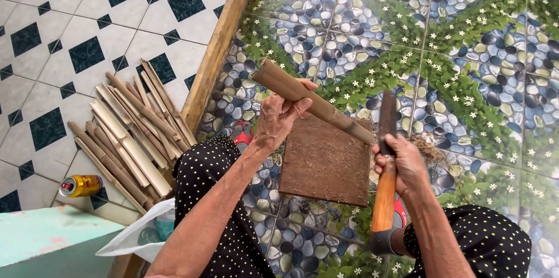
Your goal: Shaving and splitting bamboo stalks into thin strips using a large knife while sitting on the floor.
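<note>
Bamboo section (314,102) is slanting across the middle of the head view, its upper end up and to the left, its lower end resting at the top edge of a square brown wooden board (326,161) lying on the floor. The left hand (279,116) is wrapping around the bamboo's upper half, fingers curled tight over it and thumb underneath. The right hand (402,161) is clenching the orange wooden handle of a cleaver (385,156), whose dark blade is standing upright with its tip rising just right of the bamboo's lower end; whether blade and bamboo are touching cannot be told. Both forearms are reaching in from the bottom of the frame in black sleeves with pale dots, the two hands well apart with the board between them.

Pebble-and-leaf patterned tiles (454,51) are stretching bare beyond the board toward the top and right. A wooden beam (218,51) is running diagonally just left of the left hand, bounding that side. Beyond it, a pile of split bamboo strips (131,132) is lying on white tiles with dark diamonds, a yellow can (80,185) on its side near them. A pale green surface (46,240) and a white plastic bag (140,231) are crowding the lower left corner.
</note>
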